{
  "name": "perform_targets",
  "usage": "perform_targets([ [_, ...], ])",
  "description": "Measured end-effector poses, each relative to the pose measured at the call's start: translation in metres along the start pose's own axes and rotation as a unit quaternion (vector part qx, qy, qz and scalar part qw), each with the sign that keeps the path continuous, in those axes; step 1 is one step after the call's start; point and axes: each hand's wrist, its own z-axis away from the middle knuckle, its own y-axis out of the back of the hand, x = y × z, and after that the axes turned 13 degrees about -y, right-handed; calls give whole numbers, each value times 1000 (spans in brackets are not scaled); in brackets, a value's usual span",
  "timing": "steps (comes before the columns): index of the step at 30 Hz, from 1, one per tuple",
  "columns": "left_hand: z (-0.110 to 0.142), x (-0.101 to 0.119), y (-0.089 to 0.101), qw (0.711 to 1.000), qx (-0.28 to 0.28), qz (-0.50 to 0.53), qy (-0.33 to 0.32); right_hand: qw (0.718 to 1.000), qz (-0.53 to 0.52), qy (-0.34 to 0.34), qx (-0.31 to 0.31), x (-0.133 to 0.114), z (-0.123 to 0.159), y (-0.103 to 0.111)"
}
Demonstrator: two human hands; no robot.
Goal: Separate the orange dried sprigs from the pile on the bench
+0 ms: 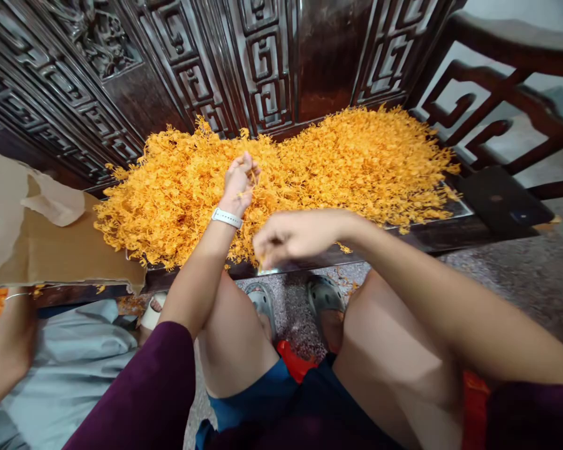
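A big heap of small orange dried flowers (356, 162) covers the seat of a dark carved wooden bench (497, 200) in front of me. My left hand (239, 181), with a white watch band on the wrist, is raised over the heap, its fingers pinched on a few orange flowers. Nearer to me at the bench's front edge, my right hand (291, 237) is curled shut, with bits of orange flower showing under its fingers. My bare knees and grey clogs (326, 300) are below.
A brown cardboard sheet (51, 250) lies on the bench at the left. Another person's arm (4, 350) and grey-clad lap sit at the lower left. The carved backrest (263, 62) rises behind the heap. Speckled floor (520, 281) lies to the right.
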Motion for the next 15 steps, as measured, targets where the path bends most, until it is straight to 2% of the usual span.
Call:
perform_targets([
  [1, -7, 1, 7, 1000, 7, -6, 1, 998, -13, 19, -66, -6, 1, -6],
  [2, -12, 1, 13, 1000, 3, -9, 2, 995, -30, 35, -92, -11, 2, -8],
  [3, -16, 2, 18, 1000, -7, -11, 2, 993, -60, 55, -81, -14, 4, -8],
  [4, -18, 3, 22, 1000, -24, -11, 0, 989, -113, 84, -34, -14, 6, -5],
  [5, -19, 3, 24, 999, -40, -11, -5, 975, -186, 115, 40, -12, 8, 0],
  [7, -17, 5, 23, 998, -63, -21, -21, 909, -329, 145, 214, -3, 10, 16],
  [9, -11, 7, 17, 996, -77, -35, -35, 838, -402, 105, 355, 10, 9, 29],
  [10, -8, 9, 13, 995, -81, -41, -42, 822, -407, 66, 393, 17, 7, 34],
  [12, -1, 11, 5, 993, -88, -53, -58, 812, -395, -9, 429, 31, 0, 39],
  [15, 6, 14, -3, 989, -112, -60, -70, 797, -381, -64, 465, 46, -11, 37],
])
